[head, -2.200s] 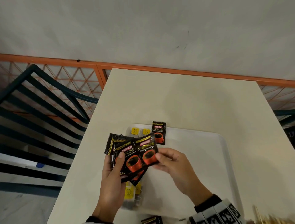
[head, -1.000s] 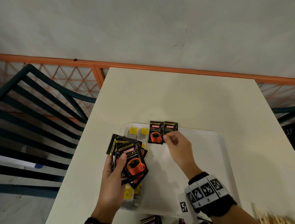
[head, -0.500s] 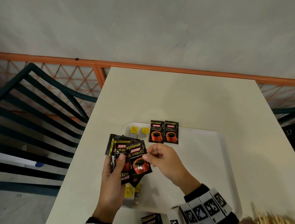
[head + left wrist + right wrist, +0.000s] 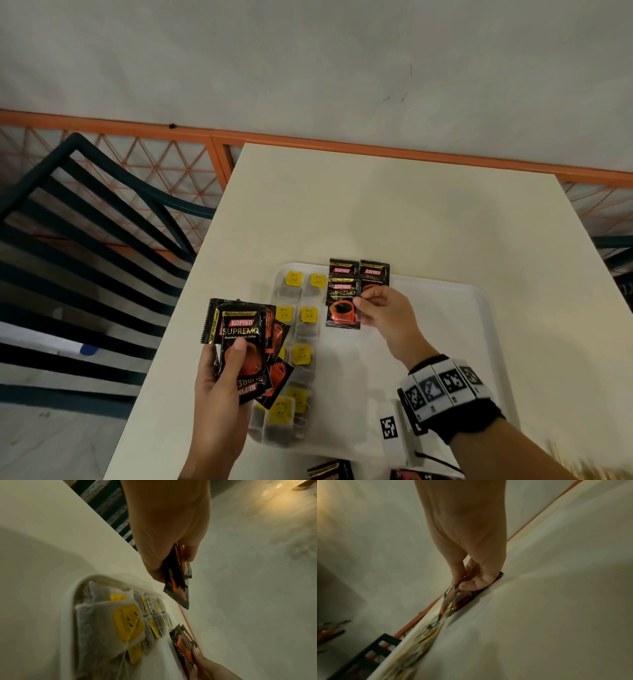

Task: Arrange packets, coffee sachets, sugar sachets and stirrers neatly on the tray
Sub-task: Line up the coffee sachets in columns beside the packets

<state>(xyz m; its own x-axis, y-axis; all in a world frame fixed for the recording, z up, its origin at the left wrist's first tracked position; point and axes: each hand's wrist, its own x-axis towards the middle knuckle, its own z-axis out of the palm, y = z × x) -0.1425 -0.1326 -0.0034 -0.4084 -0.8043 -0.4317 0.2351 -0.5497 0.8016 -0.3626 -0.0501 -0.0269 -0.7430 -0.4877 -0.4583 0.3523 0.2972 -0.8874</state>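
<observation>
A white tray (image 4: pixel 479 342) lies on the cream table. Tea bags with yellow tags (image 4: pixel 301 353) fill its left side in two columns. Two black Kopiko coffee sachets (image 4: pixel 375 272) lie side by side at the tray's far edge. My right hand (image 4: pixel 383 310) pinches a third coffee sachet (image 4: pixel 342 305) by its right edge, just in front of those two and partly covering the left one. My left hand (image 4: pixel 222 383) grips a fanned stack of coffee sachets (image 4: pixel 241 337) above the tray's left rim, thumb on top. The left wrist view shows the stack (image 4: pixel 178 582) edge-on above the tea bags (image 4: pixel 123 620).
The table (image 4: pixel 394 212) stretches bare beyond the tray. A dark slatted chair (image 4: pixel 85 240) stands to the left, by an orange mesh railing (image 4: pixel 171 164). More sachets (image 4: pixel 330 471) lie at the near edge, and pale wooden sticks (image 4: pixel 589 466) show blurred at the bottom right.
My right hand set a second sachet at the tray's far edge, came back to the stack, took another sachet and has carried it up to the placed pair. The left hand's stack is thinner.
</observation>
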